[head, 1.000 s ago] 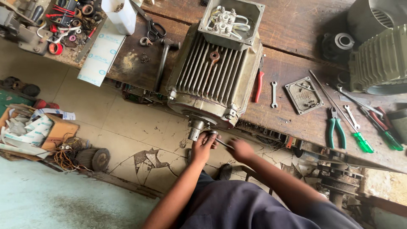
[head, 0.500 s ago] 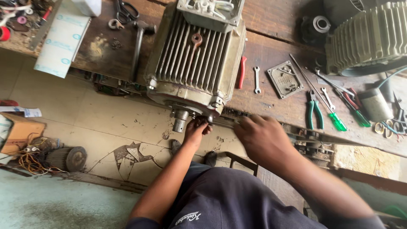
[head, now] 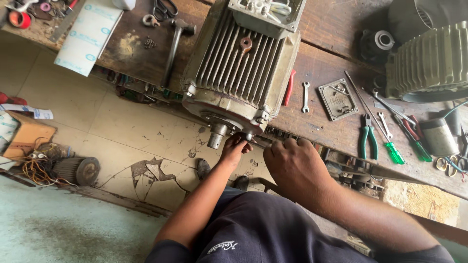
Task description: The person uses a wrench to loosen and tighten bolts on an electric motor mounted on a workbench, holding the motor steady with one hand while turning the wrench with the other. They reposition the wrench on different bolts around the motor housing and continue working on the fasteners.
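Note:
A large finned electric motor (head: 239, 73) lies on the wooden workbench (head: 317, 124), its shaft (head: 215, 137) sticking out over the bench edge towards me. My left hand (head: 234, 150) reaches up to the motor's end cover just right of the shaft, fingertips pinched on a small bolt (head: 245, 137) there. My right hand (head: 292, 165) is close beside it, closed in a fist around a thin metal tool (head: 259, 142) whose tip points at the same bolt.
On the bench lie a hammer (head: 173, 46), a red-handled tool (head: 289, 87), a small spanner (head: 305, 96), a square metal plate (head: 336, 100), green pliers (head: 368, 139), a green screwdriver (head: 392, 152) and a second finned motor (head: 431, 63). A cardboard box (head: 27, 134) and wire (head: 34, 168) sit on the cracked floor.
My right hand drew back from the motor half a second ago and has come in again beside the left hand. The left hand has stayed at the end cover.

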Action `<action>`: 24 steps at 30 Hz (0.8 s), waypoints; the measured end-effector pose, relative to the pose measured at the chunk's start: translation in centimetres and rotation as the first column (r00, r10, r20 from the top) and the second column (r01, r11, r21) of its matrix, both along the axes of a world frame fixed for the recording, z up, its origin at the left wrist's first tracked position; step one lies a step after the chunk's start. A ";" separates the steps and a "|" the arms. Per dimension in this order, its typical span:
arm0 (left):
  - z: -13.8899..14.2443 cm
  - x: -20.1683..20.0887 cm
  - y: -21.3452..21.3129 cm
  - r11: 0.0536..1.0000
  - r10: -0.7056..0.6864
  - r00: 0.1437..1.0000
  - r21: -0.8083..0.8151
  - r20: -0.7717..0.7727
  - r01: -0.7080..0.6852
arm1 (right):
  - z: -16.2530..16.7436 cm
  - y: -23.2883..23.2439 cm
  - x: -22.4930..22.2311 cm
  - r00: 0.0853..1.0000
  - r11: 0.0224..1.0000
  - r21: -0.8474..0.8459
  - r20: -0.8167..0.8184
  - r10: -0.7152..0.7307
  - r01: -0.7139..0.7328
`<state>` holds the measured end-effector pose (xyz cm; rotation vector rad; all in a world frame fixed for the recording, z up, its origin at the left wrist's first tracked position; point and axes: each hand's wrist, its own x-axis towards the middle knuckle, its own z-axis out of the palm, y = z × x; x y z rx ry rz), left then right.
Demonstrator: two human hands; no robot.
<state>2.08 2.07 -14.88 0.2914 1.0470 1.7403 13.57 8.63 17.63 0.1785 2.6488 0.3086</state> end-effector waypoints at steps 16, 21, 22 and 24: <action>0.9 -1.1 0.3 0.995 -0.101 0.994 -0.010 -0.050 0.101 | -8.5 4.0 8.8 0.853 0.856 -0.025 0.102 -0.512 0.517; 3.8 -1.4 0.4 0.988 -0.124 0.992 -0.094 -0.015 0.122 | -16.4 3.8 5.1 0.717 0.651 -0.316 0.175 -0.675 0.690; 4.3 -1.5 0.2 0.983 -0.142 0.989 -0.121 -0.029 0.137 | -18.2 3.2 2.9 0.702 0.578 -0.450 0.175 -0.690 0.681; 4.9 -1.4 0.1 0.985 -0.131 0.984 -0.133 -0.125 0.114 | -21.3 1.6 -2.2 0.637 0.451 -0.517 0.265 -0.724 0.728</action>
